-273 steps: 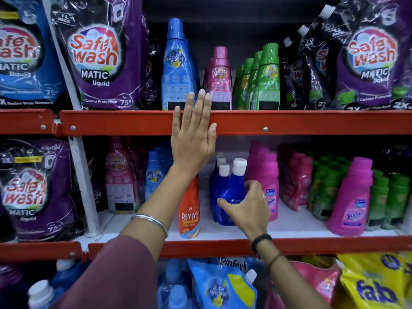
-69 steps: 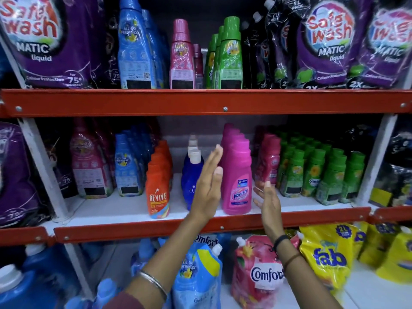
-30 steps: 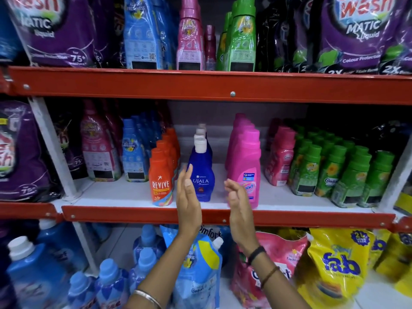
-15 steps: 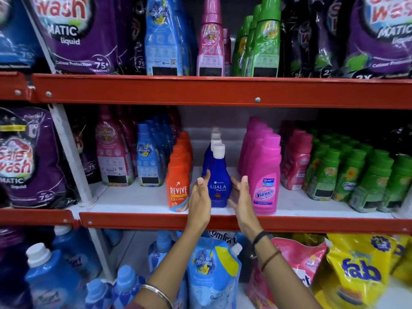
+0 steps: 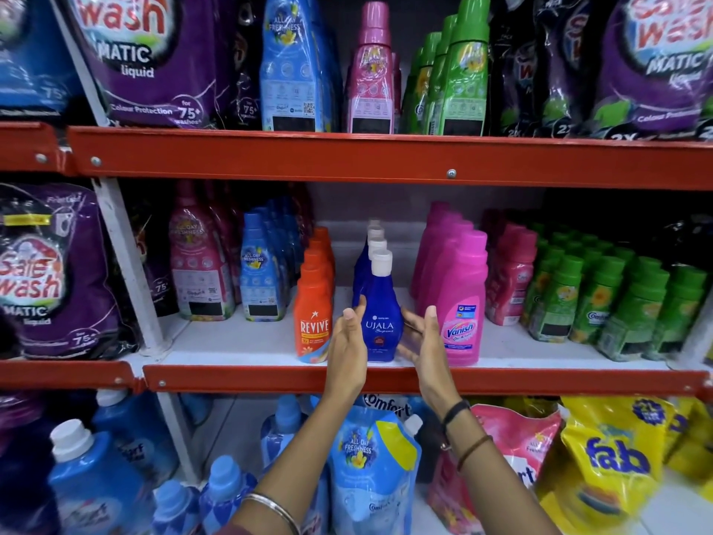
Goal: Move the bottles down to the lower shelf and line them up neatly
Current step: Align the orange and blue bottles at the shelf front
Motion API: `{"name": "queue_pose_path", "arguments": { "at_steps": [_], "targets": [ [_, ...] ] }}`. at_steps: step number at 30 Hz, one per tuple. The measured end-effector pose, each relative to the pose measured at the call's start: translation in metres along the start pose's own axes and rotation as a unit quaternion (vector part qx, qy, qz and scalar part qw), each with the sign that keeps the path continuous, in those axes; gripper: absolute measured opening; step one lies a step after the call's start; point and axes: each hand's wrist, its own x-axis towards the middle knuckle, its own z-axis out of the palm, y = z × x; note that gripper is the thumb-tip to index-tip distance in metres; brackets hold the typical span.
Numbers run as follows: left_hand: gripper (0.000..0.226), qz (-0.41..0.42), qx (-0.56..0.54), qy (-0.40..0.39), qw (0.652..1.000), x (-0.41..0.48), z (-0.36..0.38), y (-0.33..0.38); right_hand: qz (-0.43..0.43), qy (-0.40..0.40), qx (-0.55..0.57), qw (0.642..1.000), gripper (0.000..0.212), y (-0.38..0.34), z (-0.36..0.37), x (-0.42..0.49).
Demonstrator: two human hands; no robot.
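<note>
A row of dark blue Ujala bottles with white caps (image 5: 380,303) stands front to back in the middle of the white shelf (image 5: 239,341) with the red front rail. My left hand (image 5: 349,345) is flat against the left side of the front blue bottle. On the bottle's right side is my right hand (image 5: 422,341), fingers apart, close to it or just touching. Orange Revive bottles (image 5: 313,310) line up to the left, pink Vanish bottles (image 5: 461,303) to the right. Blue, pink and green bottles (image 5: 368,71) stand on the shelf above.
Purple Safe Wash pouches (image 5: 154,56) fill the top shelf ends and the left bay. Green Comfort bottles (image 5: 602,303) crowd the right of the middle shelf. Below hang blue and pink Comfort pouches (image 5: 370,465), yellow fab pouches (image 5: 613,465) and blue bottles (image 5: 92,480).
Both hands have moved in from the shelf's front rail to either side of the front blue Ujala bottle. The bottle rows have not shifted.
</note>
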Motion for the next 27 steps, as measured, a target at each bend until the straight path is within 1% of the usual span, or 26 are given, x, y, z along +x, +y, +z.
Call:
{"name": "queue_pose_path", "arguments": {
  "at_steps": [3, 5, 7, 9, 10, 11, 12, 14, 16, 17, 18, 20, 21, 22, 23, 24, 25, 27],
  "targets": [
    [0.065, 0.001, 0.008, 0.0, 1.0, -0.002, -0.001, 0.001, -0.005, -0.003, 0.0, 1.0, 0.075, -0.001, 0.0, -0.001],
    [0.06, 0.009, 0.008, -0.004, 1.0, -0.005, -0.002, 0.001, -0.009, 0.001, 0.009, 1.0, 0.072, -0.002, 0.002, -0.005],
    [0.051, 0.049, 0.012, 0.008, 0.999, -0.011, -0.004, 0.003, -0.036, 0.039, 0.02, 0.998, 0.066, 0.0, 0.007, -0.012],
    [0.049, 0.122, 0.004, 0.057, 0.991, -0.017, -0.009, 0.003, -0.091, 0.094, 0.027, 0.991, 0.057, 0.004, 0.017, -0.023],
    [0.05, 0.159, -0.008, 0.088, 0.983, -0.018, -0.015, 0.004, -0.12, 0.103, 0.031, 0.987, 0.052, 0.007, 0.023, -0.027],
    [0.049, 0.187, -0.019, 0.118, 0.975, -0.019, -0.022, 0.004, -0.142, 0.091, 0.032, 0.985, 0.05, 0.01, 0.03, -0.032],
    [0.048, 0.199, -0.027, 0.146, 0.969, -0.018, -0.029, 0.004, -0.152, 0.063, 0.031, 0.986, 0.051, 0.012, 0.039, -0.035],
    [0.044, 0.172, -0.035, 0.201, 0.964, -0.013, -0.044, 0.004, -0.148, -0.003, 0.014, 0.989, 0.055, 0.016, 0.059, -0.037],
    [0.046, 0.118, -0.028, 0.228, 0.966, -0.008, -0.056, 0.002, -0.123, -0.045, -0.013, 0.991, 0.052, 0.018, 0.077, -0.035],
    [0.052, 0.092, -0.019, 0.224, 0.97, -0.005, -0.061, -0.001, -0.102, -0.057, -0.019, 0.993, 0.052, 0.019, 0.084, -0.033],
    [0.059, 0.071, -0.008, 0.212, 0.975, -0.002, -0.064, -0.003, -0.081, -0.063, -0.021, 0.994, 0.057, 0.019, 0.09, -0.031],
    [0.071, 0.038, 0.0, 0.175, 0.984, 0.002, -0.069, -0.004, -0.048, -0.068, -0.017, 0.996, 0.079, 0.02, 0.098, -0.027],
    [0.074, 0.028, -0.006, 0.158, 0.987, 0.004, -0.07, -0.004, -0.035, -0.067, -0.009, 0.997, 0.083, 0.02, 0.101, -0.025],
    [0.074, 0.022, -0.012, 0.145, 0.989, 0.005, -0.071, -0.003, -0.024, -0.064, 0.0, 0.998, 0.078, 0.018, 0.103, -0.023],
    [0.073, 0.019, -0.015, 0.138, 0.99, 0.006, -0.072, -0.002, -0.016, -0.063, 0.004, 0.998, 0.066, 0.018, 0.104, -0.02],
    [0.072, 0.018, -0.014, 0.136, 0.99, 0.006, -0.073, -0.001, -0.015, -0.061, 0.005, 0.998, 0.059, 0.018, 0.104, -0.017],
    [0.073, 0.019, -0.015, 0.136, 0.99, 0.007, -0.074, -0.001, -0.017, -0.058, 0.007, 0.998, 0.056, 0.019, 0.104, -0.014],
    [0.075, 0.018, -0.02, 0.134, 0.991, 0.007, -0.075, -0.003, -0.019, -0.049, 0.011, 0.999, 0.06, 0.022, 0.103, -0.012]
  ]
}}
